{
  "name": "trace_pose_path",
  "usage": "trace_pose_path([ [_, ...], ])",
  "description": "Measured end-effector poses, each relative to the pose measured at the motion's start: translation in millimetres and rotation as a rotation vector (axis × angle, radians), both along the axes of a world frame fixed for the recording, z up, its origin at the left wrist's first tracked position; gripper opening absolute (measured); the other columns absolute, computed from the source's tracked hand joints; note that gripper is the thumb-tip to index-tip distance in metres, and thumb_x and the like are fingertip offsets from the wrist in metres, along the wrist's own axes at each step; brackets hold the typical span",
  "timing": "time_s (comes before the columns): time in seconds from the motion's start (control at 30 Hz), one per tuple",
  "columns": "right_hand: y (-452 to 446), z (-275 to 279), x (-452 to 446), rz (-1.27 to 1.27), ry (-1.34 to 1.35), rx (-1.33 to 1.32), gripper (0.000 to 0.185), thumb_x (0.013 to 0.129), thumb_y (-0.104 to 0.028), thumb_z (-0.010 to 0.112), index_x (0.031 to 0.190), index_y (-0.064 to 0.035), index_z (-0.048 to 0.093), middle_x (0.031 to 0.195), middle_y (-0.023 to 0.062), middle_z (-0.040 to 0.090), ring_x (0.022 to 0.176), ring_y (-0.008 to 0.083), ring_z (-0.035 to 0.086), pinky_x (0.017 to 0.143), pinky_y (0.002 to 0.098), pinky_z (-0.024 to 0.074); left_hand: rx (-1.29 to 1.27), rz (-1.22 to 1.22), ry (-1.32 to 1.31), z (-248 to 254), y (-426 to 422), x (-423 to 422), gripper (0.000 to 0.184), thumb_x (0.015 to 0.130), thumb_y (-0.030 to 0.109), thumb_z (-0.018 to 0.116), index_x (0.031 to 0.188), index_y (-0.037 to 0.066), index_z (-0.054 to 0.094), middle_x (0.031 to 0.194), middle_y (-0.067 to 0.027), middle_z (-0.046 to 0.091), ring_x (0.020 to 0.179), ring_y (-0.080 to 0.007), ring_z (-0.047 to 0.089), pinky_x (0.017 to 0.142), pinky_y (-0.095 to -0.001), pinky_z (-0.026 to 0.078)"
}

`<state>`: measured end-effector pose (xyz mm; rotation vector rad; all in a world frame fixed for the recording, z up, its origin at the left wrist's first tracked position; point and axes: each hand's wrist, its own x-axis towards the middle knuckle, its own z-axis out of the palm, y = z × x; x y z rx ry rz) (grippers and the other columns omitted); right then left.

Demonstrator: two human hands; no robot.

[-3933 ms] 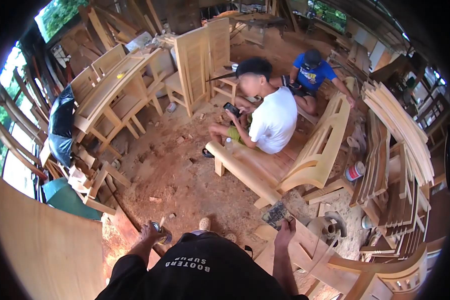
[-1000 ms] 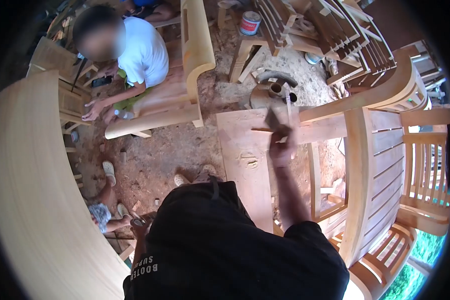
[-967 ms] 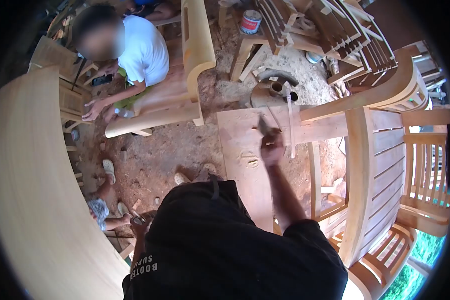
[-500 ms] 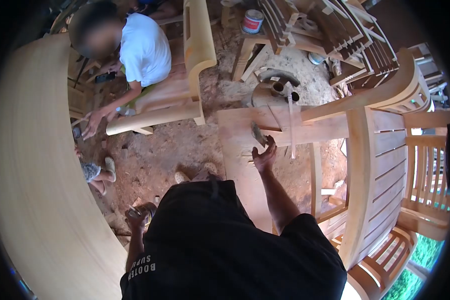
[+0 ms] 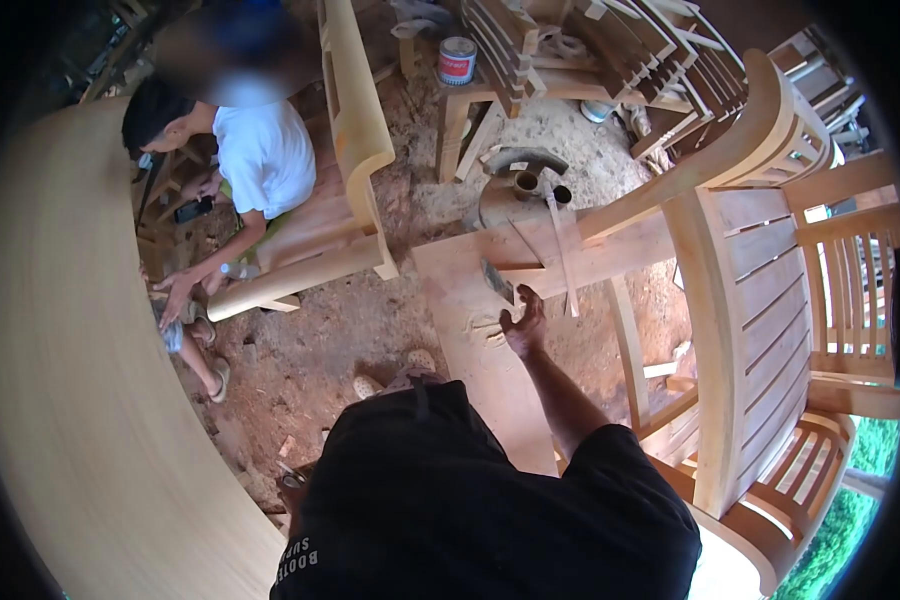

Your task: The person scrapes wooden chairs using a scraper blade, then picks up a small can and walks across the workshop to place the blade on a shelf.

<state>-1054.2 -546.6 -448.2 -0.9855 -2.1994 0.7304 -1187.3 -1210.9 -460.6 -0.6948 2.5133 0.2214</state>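
My right hand [image 5: 526, 325] is over the wooden board [image 5: 515, 400], thumb and fingers apart, with nothing held in them. Just beyond its fingertips, a small flat grey piece [image 5: 497, 281] lies on the board; its kind is unclear. Pale strips or smears [image 5: 485, 328] mark the board left of the hand. At the lower left, my left hand [image 5: 292, 500] is mostly hidden by my black shirt. A small dark can [image 5: 295, 478] shows there, with a thin light-coloured object at its top; the fingers around it are barely visible.
A wide wooden panel [image 5: 90, 380] runs along my left. A person in a white shirt [image 5: 265, 155] sits on a wooden bench [image 5: 300, 275]. Slatted wooden furniture [image 5: 770, 260] stands at right. A labelled tin [image 5: 457, 62] and a round metal base [image 5: 510, 195] are farther ahead.
My right hand has come away from the grey piece, which now lies on the board. The left hand and can have shifted lower behind my shirt. The view has turned slightly.
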Motion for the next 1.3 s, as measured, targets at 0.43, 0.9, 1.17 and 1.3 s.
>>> trace_pose_path([
  [0.43,34.0,87.1,-71.9,-0.1,0.333,-0.166,0.012,0.092,-0.011,0.067,0.094,0.0004,0.07,0.078,0.0126,0.07,0.068,0.0231,0.065,0.063,0.0351,0.0538,0.042,0.076,0.012,-10.3,3.2,9.5,0.129,0.051,0.062,0.093,0.153,0.016,0.029,0.137,-0.0264,0.046,0.126,-0.0444,0.052,0.101,-0.0555,0.047],
  [0.9,11.8,5.3,-76.9,0.288,0.264,-0.447,0.021,0.095,-0.017,0.062,0.09,0.0025,0.065,0.079,0.0073,0.063,0.068,0.0184,0.055,0.062,0.0344,0.0482,0.079,0.128,0.187,33.2,36.4,48.0,0.123,0.053,0.054,0.092,0.15,0.017,0.027,0.142,-0.0282,0.04,0.133,-0.045,0.042,0.109,-0.0553,0.038],
  [1.17,-34.2,22.2,-118.9,0.335,0.112,-0.469,0.024,0.092,-0.019,0.061,0.084,0.0032,0.06,0.073,0.0146,0.063,0.065,0.0255,0.058,0.064,0.0413,0.0495,0.286,0.229,0.317,0.8,18.9,76.6,0.12,0.053,0.045,0.091,0.148,0.009,0.026,0.125,-0.0215,0.048,0.117,-0.0373,0.051,0.102,-0.0512,0.042],
  [1.3,-45.4,30.5,-137.2,0.363,0.117,-0.516,0.029,0.092,-0.025,0.062,0.086,0.0032,0.06,0.072,0.0123,0.063,0.067,0.023,0.057,0.065,0.0392,0.0498,0.411,0.304,0.274,12.7,25.8,90.7,0.129,0.051,0.032,0.096,0.149,0.001,0.019,0.123,-0.0155,0.046,0.116,-0.0286,0.047,0.102,-0.0462,0.041],
])
